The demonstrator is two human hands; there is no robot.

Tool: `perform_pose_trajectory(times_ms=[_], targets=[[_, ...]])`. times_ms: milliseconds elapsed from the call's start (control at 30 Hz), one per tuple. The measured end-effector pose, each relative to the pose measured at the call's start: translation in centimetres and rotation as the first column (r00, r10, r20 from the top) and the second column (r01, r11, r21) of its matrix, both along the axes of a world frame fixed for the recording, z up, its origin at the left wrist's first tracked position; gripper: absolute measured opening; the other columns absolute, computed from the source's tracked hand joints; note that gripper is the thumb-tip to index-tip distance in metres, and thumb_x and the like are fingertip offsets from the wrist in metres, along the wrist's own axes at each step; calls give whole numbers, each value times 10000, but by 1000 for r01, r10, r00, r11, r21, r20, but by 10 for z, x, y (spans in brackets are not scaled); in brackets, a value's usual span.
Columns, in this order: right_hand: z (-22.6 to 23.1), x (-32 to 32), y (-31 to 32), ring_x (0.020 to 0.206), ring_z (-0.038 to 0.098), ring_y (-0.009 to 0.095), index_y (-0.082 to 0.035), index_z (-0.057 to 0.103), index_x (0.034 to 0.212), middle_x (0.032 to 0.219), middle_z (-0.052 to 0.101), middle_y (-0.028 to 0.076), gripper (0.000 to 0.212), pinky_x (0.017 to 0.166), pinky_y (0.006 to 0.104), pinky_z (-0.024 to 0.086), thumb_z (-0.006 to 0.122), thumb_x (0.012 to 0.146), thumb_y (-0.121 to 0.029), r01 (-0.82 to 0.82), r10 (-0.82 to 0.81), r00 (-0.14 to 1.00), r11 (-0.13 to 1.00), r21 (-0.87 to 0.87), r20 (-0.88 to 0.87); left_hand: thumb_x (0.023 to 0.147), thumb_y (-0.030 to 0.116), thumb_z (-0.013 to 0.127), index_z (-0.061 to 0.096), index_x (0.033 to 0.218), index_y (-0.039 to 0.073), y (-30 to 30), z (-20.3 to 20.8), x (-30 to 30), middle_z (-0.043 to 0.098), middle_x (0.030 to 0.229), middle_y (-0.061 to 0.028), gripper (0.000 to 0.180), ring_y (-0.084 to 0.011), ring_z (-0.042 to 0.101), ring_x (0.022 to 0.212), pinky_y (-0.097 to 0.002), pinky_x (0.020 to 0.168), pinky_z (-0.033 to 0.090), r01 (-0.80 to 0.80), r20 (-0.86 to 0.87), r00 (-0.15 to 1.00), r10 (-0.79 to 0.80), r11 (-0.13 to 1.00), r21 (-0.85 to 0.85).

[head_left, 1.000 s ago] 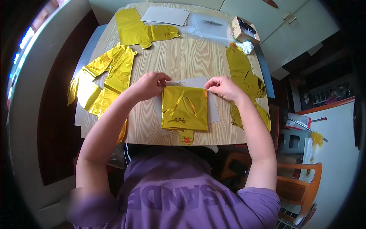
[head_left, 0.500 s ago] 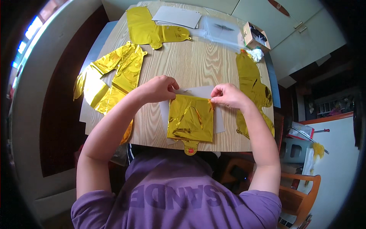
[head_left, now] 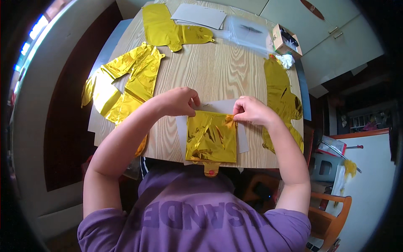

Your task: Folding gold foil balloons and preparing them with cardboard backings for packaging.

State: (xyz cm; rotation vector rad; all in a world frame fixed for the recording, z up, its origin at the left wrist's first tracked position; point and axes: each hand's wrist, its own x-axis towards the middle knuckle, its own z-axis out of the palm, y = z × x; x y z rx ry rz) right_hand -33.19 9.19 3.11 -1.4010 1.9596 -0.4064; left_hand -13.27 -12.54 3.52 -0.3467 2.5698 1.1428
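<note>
A gold foil balloon (head_left: 211, 138), folded into a roughly square packet, lies on pale card (head_left: 242, 140) at the table's near edge. Its tab (head_left: 211, 170) with a red spot sticks out past that edge. My left hand (head_left: 179, 102) pinches the packet's far left corner between thumb and fingers. At the far right corner, my right hand (head_left: 253, 111) has its thumb and fingertips closed on the foil, which is crumpled there. The packet's upper face is shiny and wrinkled.
Unfolded gold foil balloons lie to the left (head_left: 140, 80), at the far left (head_left: 161, 29) and on the right (head_left: 279, 90). A stack of pale cards (head_left: 199, 16), clear plastic bags (head_left: 247, 33), an open box (head_left: 286, 42) and crumpled white tissue (head_left: 286, 61) occupy the far side.
Both hands and the folded balloon have shifted slightly toward me. The foil's upper face has changed its creases, and the tab hangs a little farther over the edge.
</note>
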Motion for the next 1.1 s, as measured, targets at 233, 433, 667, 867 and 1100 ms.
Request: perform_pose_trajectory(times_ms=[233, 433, 667, 867, 1100], targets=[[0, 1, 1, 791, 655, 218, 11, 687, 845, 857, 677, 116, 172, 729, 341, 526, 767, 769, -121, 35, -35, 999, 999, 11, 28, 798, 137, 726, 662, 1135, -4, -2, 6, 0, 716, 891, -97, 372, -181, 676, 800, -317, 715, 543, -1, 87, 996, -9, 994, 111], [-1, -6, 1, 805, 645, 145, 2, 710, 929, 850, 706, 68, 165, 747, 301, 514, 757, 828, -121, 133, -148, 967, 988, 85, 208, 848, 116, 686, 654, 1149, 1, -4, 14, 5, 704, 893, -74, 324, -146, 670, 781, -289, 686, 546, -86, 118, 991, 65, 979, 182], [-7, -19, -6, 815, 628, 122, -1, 714, 963, 882, 696, 46, 163, 749, 275, 505, 739, 852, -117, 101, -148, 921, 984, 146, 360, 887, 59, 641, 642, 1135, -27, -10, 2, 5, 655, 827, -36, 262, -97, 619, 708, -246, 660, 529, -169, 133, 982, 130, 926, 338], [-12, -34, -9, 785, 570, 55, 2, 690, 1028, 866, 640, -20, 160, 714, 219, 471, 693, 877, -53, 49, -164, 860, 969, 242, 483, 900, 46, 628, 644, 1127, -25, -15, -8, 7, 656, 855, -27, 238, -80, 608, 705, -240, 648, 525, -179, 127, 982, 142, 914, 363], [-12, -28, -6, 746, 558, 41, -3, 689, 1000, 836, 634, -23, 161, 682, 213, 462, 707, 846, -49, 67, -150, 870, 980, 188, 469, 907, 39, 631, 628, 1141, -21, -20, -18, 11, 657, 874, -21, 242, -80, 619, 712, -245, 640, 532, -191, 116, 981, 158, 896, 400]])
